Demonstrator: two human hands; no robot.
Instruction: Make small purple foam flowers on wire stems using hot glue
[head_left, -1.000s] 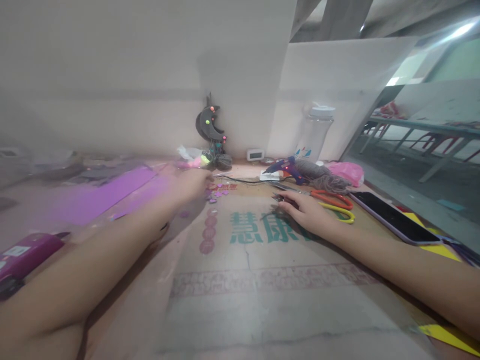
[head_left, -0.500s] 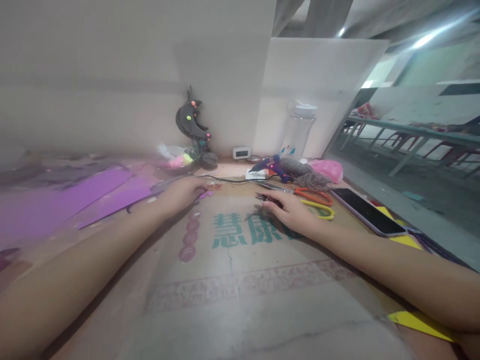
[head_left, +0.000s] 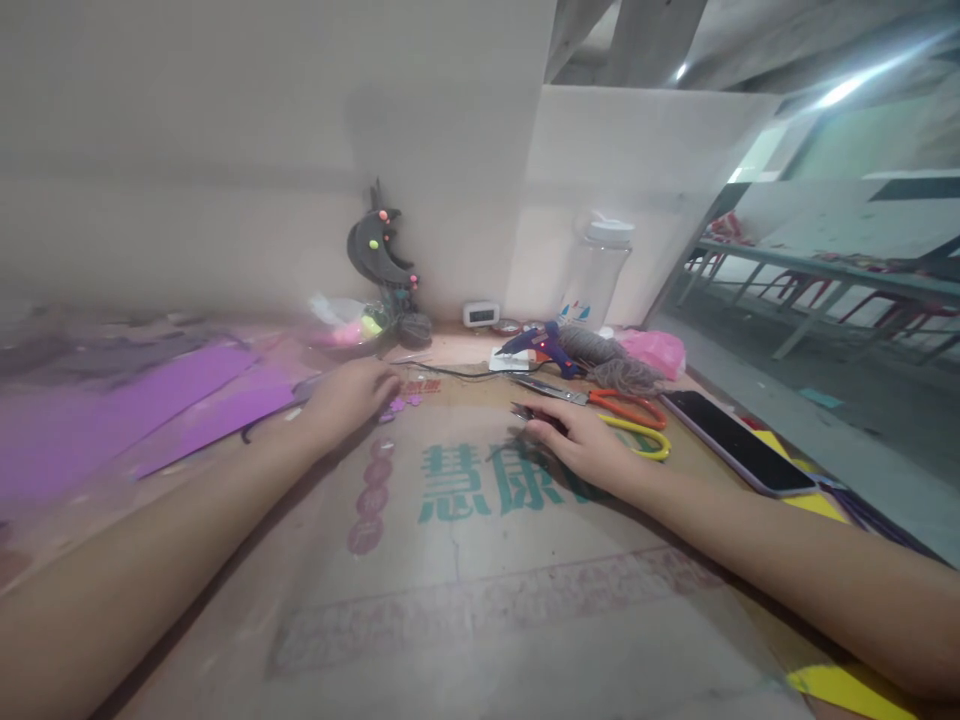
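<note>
My left hand (head_left: 361, 395) rests on the printed cardboard (head_left: 480, 560), its fingers curled down and close together. Several small purple pieces (head_left: 406, 402) lie by its fingertips; whether it pinches one is hidden. Farther right, my right hand (head_left: 574, 432) is closed around a small dark tool with pointed metal tips (head_left: 520, 411), its kind unclear. Just beyond that hand lie scissors with an orange handle (head_left: 628, 409), blades pointing left. A yellow handle loop (head_left: 637, 438) shows beside the right hand.
Purple sheets (head_left: 172, 400) spread at left. Along the back are a dark crescent ornament (head_left: 379, 248), a small digital clock (head_left: 481, 315), a glue gun (head_left: 541, 345), grey yarn (head_left: 604, 355) and a clear bottle (head_left: 598, 270). A phone (head_left: 739, 440) lies at right.
The view has shifted slightly. My left hand has drawn a little to the left, and more of the purple pieces show. My right hand keeps its grip on the dark tool.
</note>
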